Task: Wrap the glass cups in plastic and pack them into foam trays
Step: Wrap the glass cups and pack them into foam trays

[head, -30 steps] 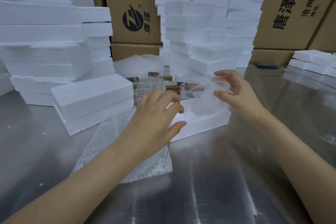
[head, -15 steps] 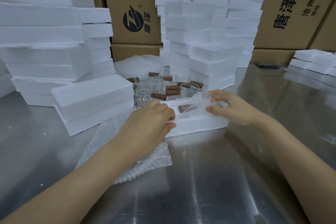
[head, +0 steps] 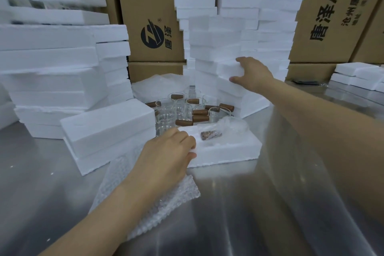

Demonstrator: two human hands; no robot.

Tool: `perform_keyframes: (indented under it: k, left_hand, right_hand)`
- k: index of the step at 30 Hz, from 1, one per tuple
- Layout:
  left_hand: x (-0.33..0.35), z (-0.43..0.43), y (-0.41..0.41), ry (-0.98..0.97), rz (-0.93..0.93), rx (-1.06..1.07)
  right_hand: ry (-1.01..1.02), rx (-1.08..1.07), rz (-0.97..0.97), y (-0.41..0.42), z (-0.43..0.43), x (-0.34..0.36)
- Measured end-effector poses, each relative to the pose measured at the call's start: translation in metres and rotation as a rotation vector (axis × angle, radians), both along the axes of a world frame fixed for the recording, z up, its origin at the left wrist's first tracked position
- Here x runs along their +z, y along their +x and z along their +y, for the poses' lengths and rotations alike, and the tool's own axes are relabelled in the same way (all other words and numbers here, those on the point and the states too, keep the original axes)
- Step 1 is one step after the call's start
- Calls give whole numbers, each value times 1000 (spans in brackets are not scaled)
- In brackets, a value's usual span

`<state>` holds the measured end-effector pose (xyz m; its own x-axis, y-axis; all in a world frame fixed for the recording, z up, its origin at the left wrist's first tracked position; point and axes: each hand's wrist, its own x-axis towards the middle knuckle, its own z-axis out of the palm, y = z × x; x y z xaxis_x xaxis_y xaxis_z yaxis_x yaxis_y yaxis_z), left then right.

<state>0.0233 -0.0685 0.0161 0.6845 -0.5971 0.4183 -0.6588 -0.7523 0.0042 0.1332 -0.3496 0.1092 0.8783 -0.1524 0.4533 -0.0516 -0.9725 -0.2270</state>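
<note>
Here, left hand point(head: 168, 151) gripping foam tray point(head: 228, 151) holding wrapped cup point(head: 226, 129), right hand point(head: 254, 75) grasping stacked foam block point(head: 228, 69)

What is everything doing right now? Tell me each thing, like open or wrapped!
foam tray: open, no lid, on the table.
wrapped cup: in bubble wrap, lying in the tray.
glass cups: unwrapped, upright behind the tray.
bubble wrap sheet: flat on the table.
left hand: holds the tray's left end.
right hand: grips a foam block in the stack.
</note>
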Motion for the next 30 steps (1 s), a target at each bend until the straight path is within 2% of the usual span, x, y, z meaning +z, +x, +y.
perform_keyframes:
  k: [6,9,12,14,16,20,25,27,30]
  left_hand:
    - [0,-1,0,14,-20,6]
    - [0,-1,0,28,-21,7]
    - [0,-1,-1,34,-15,14]
    - [0,-1,-1,31,-18,12]
    - [0,-2,-1,30,-20,17]
    - [0,-2,-2,31,-25,27]
    - [-1,-3,-1,34,-39,37]
    - [-2,-2,0,28,-46,33]
    - [-4,-1,2,-5,-61,-22]
  right_hand:
    - [39,-51,-130,12,-3,0]
    - [-7,-49,-149,8,-6,3]
    - [16,-32,-274,2,-13,-1]
    - [-120,-51,-321,0,-18,-6]
    - [-247,-37,-233,0,-21,-11]
    - [-283,29,-4,-2,-25,-9]
    - [-381,65,73,-8,-27,8]
    - [-340,77,-73,-18,-24,16]
    - [-72,127,-556,-46,-7,23]
